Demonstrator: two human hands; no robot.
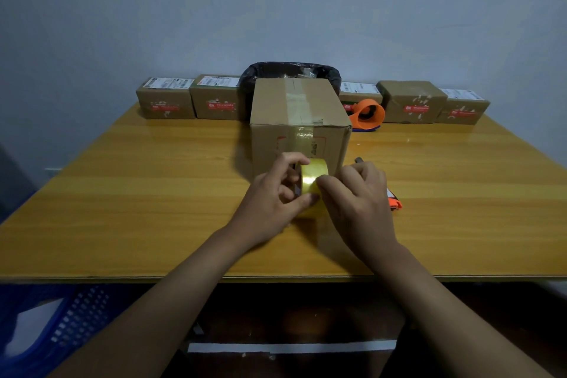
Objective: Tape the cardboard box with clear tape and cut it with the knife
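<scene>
A cardboard box [299,120] stands in the middle of the wooden table [153,193], with a strip of tape running over its top and down its front face. Just in front of it I hold a roll of clear yellowish tape [312,176] upright. My left hand [276,196] grips the roll from the left. The fingertips of my right hand [356,196] press on the roll's outer face. An orange-handled knife [394,201] lies on the table behind my right hand, mostly hidden; its dark tip [358,159] shows above the fingers.
An orange tape dispenser [368,115] lies right of the box. Several small labelled parcels [165,98] line the table's back edge by the wall. A black-bagged bin [290,70] stands behind the box. A blue plastic crate [61,325] sits on the floor at lower left.
</scene>
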